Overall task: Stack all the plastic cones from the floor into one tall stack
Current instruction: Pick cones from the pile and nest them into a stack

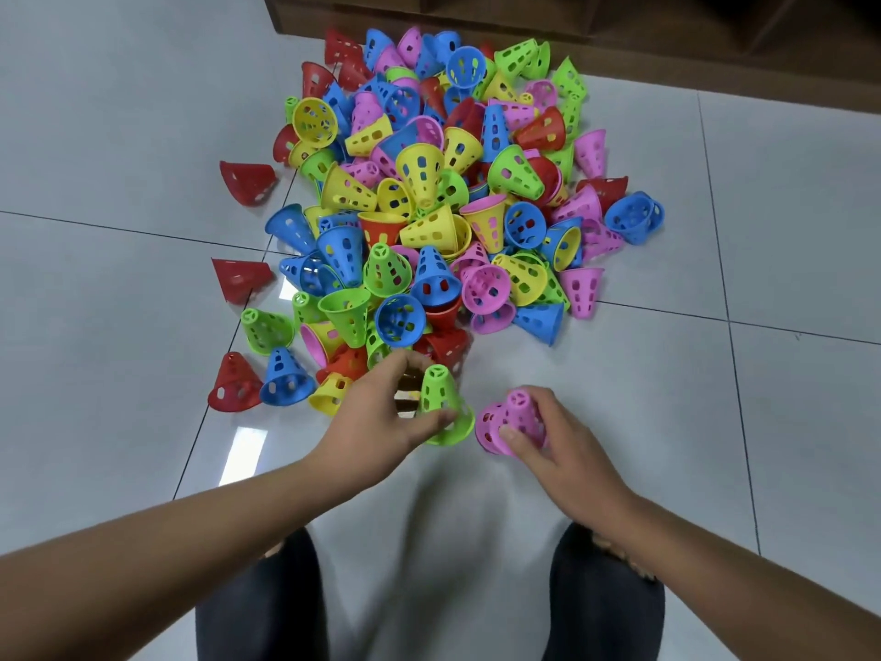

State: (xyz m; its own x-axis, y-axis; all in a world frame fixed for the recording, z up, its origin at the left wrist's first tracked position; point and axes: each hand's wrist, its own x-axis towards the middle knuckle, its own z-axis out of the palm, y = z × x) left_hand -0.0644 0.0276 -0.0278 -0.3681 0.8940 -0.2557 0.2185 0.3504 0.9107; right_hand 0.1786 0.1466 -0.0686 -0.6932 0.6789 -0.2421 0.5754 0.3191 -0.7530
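The glossy tiled floor (119, 288) carries a big heap of cones (429, 193), perforated plastic in five colours, below a brown wooden cabinet (667, 35). Near the heap's front edge, the left hand (381, 417) pinches an upright green cone (443, 407). Just beside it, the right hand (548, 436) grips a tilted pink cone (510, 417).

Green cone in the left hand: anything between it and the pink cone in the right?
Nothing visible: only bare floor tile separates the green perforated plastic cone in the left hand from the pink perforated plastic cone in the right hand.
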